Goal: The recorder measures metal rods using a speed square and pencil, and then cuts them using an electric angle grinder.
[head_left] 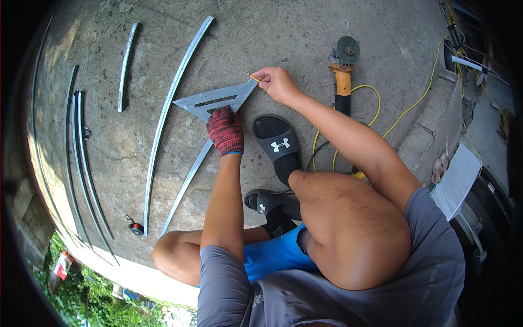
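My left hand [225, 132], in a red and black knit glove, presses a grey triangular speed square [215, 96] from its near side. Its fingers curl at the slot of the square. Beneath the square runs a thin metal bar [188, 181], slanting from the lower left to the upper right. My bare right hand [279, 85] pinches a yellow pencil [254, 78] at the right corner of the square, close to the far end of the bar. Whether the pencil tip touches the metal is too small to tell.
A long metal bar [170, 101] and a short one [128, 68] lie left on the concrete floor [239, 38], with several more beyond. A tape measure [135, 226] rests near the long bar. At right lies an angle grinder [342, 76] with a yellow cord [404, 121].
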Action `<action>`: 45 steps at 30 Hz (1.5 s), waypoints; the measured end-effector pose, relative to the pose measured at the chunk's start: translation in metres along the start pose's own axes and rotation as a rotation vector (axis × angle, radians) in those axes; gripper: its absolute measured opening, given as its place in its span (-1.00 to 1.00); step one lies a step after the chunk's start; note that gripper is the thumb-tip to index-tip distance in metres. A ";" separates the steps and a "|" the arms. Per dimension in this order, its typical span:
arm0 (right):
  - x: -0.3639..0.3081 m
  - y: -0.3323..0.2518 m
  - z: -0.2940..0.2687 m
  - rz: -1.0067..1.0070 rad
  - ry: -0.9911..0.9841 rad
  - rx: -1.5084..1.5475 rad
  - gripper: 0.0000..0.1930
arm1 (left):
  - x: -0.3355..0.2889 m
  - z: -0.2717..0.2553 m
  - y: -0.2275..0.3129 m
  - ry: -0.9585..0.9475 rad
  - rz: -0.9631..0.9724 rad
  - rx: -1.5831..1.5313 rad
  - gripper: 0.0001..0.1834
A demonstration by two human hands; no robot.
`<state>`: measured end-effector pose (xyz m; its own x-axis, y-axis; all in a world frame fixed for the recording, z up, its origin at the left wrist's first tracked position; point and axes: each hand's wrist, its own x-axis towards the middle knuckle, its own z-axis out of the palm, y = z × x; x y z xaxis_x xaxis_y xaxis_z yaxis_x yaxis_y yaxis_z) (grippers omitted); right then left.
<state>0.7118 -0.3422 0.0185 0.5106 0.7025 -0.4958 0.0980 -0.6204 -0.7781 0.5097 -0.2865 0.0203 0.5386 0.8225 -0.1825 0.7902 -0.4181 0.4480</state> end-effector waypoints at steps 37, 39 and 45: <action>0.009 -0.046 -0.033 -0.264 -0.021 -0.192 -0.81 | 0.003 0.001 0.003 0.006 -0.021 -0.002 -0.76; 0.010 -0.045 -0.032 -0.271 -0.039 -0.221 -0.81 | 0.002 0.000 0.004 -0.007 -0.029 0.002 -0.76; 0.005 -0.039 -0.042 -0.217 -0.068 -0.283 -0.81 | 0.003 0.000 0.002 -0.021 -0.047 -0.003 -0.75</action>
<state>0.7466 -0.3291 0.0622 0.3944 0.8444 -0.3625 0.4354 -0.5192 -0.7355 0.5135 -0.2848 0.0205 0.5072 0.8327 -0.2220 0.8139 -0.3782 0.4411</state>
